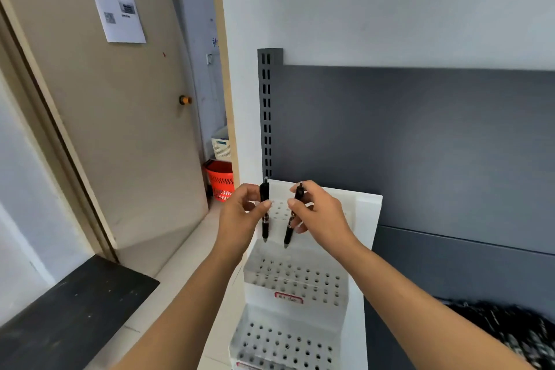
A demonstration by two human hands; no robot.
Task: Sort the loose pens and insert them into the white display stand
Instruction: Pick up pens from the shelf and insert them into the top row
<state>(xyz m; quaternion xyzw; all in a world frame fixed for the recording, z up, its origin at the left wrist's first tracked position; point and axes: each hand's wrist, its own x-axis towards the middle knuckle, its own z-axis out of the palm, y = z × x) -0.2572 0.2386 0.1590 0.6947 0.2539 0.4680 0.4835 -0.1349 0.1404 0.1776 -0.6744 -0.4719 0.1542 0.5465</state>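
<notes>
No hole filled yet, as far as we see.
The white display stand (pixel 365 249) looks empty; a dark blurred heap (pixel 510 330), perhaps loose pens, lies right; our left hand (pixel 240 215) pinches one black pen (pixel 265 213), our right hand (pixel 322 213) a second black pen (pixel 290 224), tips down over its upper tier.

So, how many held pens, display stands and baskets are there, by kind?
Held black pens: 2
White display stand: 1
Baskets: 2, one white, one orange
Total: 5
</notes>
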